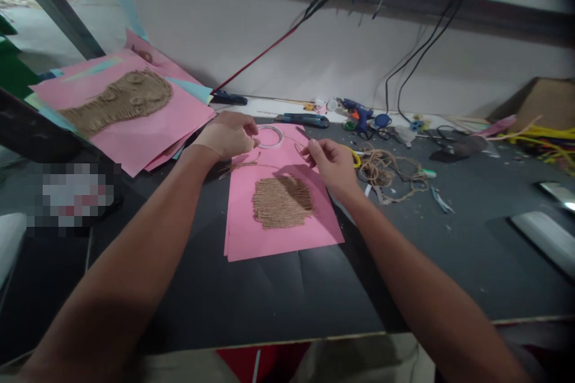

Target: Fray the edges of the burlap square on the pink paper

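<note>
A pink sheet lies before me on the dark table, bearing a patch of brown twine strands laid side by side. My left hand is over the sheet's far left corner, fingers curled beside a roll of tape; what they grip, if anything, is hidden. Short cut twine pieces lie just below that hand. Over the sheet's right edge, my right hand pinches a thin strand of twine between thumb and fingers. A yellow handle loop shows beside the right hand.
Tangled twine sits on the right. Along the wall are a utility knife and a blue glue gun. At left, stacked pink sheets carry a larger twine shape. Black cables hang behind. The table's front edge is close.
</note>
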